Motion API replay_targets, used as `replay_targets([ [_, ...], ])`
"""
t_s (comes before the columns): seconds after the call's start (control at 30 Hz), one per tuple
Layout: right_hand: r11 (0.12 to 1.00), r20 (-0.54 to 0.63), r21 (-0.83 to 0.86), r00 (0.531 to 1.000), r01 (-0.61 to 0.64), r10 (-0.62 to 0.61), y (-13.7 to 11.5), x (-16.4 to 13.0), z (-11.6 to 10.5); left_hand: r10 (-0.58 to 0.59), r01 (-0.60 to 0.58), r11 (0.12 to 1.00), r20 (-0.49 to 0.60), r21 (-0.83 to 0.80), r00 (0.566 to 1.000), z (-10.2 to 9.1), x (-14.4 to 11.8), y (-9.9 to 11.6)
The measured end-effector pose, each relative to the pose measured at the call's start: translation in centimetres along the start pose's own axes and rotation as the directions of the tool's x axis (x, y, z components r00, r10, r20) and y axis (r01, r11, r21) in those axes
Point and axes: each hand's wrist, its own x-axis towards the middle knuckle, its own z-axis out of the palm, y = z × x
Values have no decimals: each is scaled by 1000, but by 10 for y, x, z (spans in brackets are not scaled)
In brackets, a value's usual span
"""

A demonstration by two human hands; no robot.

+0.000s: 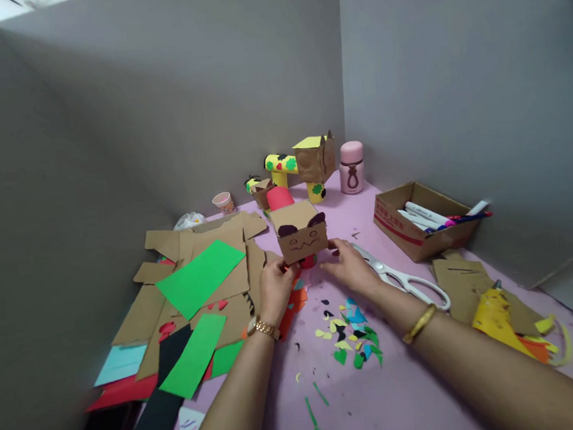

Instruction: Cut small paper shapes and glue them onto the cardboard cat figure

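A cardboard box figure (302,244) with a drawn face and dark ears stands at mid-table, a red paper roll (279,197) as its body behind. My left hand (277,286) pinches the lower left corner of the head. My right hand (348,266) is at the lower right corner, its thumb and fingers apart; whether a fingertip touches the box is hard to tell. Under the head shows a small red part (309,261). White-handled scissors (397,277) lie right beside my right hand. Paper scraps (350,333) are scattered below my hands.
Cardboard pieces (173,298) and green paper sheets (202,279) cover the left. Behind stand a yellow spotted figure (282,164) with a box head, a pink bottle (351,169) and a paper cup (224,202). A box of markers (414,244) and yellow paper (493,317) lie right. Grey partitions (254,77) enclose the table.
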Motion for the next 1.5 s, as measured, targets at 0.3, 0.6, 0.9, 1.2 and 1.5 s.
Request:
replay_targets([
  [0.3, 990, 199, 138, 978, 32, -59, 12, 1, 12, -68, 80, 980, 75, -182, 995, 1, -12, 4],
  [0.6, 976, 304, 209, 953, -63, -3, 15, -4, 17, -179, 228, 918, 175, -324, 968, 5, -21, 17],
  [0.9, 981, 285, 166, 957, -100, 49, 16, -11, -7, -156, 251, 952, 425, -176, 892, -17, -34, 27],
  [1.2, 979, 178, 174, 981, -110, 78, 8, -61, -40, -115, 158, 987, 591, -21, 799, -26, -59, 45],
  [1.5, 989, 131, 126, 989, -81, 64, 11, -117, -42, -99, 29, 988, 482, 150, 871, -8, -111, 57],
])
